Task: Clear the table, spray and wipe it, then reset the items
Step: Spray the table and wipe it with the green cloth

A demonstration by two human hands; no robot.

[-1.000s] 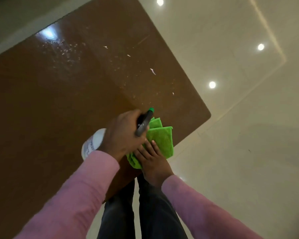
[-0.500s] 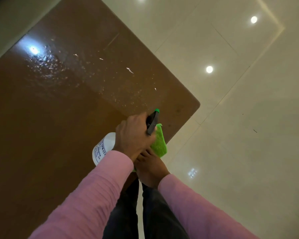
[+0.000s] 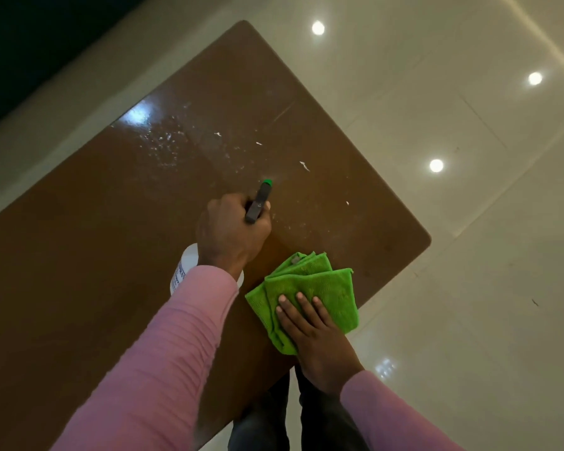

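Note:
My left hand (image 3: pixel 232 232) grips the trigger head of a white spray bottle (image 3: pixel 187 266), whose black nozzle with a green tip (image 3: pixel 261 198) points out over the brown table (image 3: pixel 111 255). My right hand (image 3: pixel 310 327) lies flat with straight fingers on a folded green cloth (image 3: pixel 319 284) near the table's near right edge. Fine droplets and a few white specks (image 3: pixel 303 165) lie on the tabletop beyond the nozzle. Most of the bottle's body is hidden behind my left wrist and pink sleeve.
A glossy cream tiled floor (image 3: pixel 469 288) surrounds the table and mirrors ceiling lights (image 3: pixel 436 165). The table's rounded right corner (image 3: pixel 427 237) is close to the cloth. My dark trousers (image 3: pixel 274 418) show below the near edge.
The bottle and my left hand have moved forward over the table, away from the cloth. The cloth now shows fully under my right hand. The camera view has shifted back.

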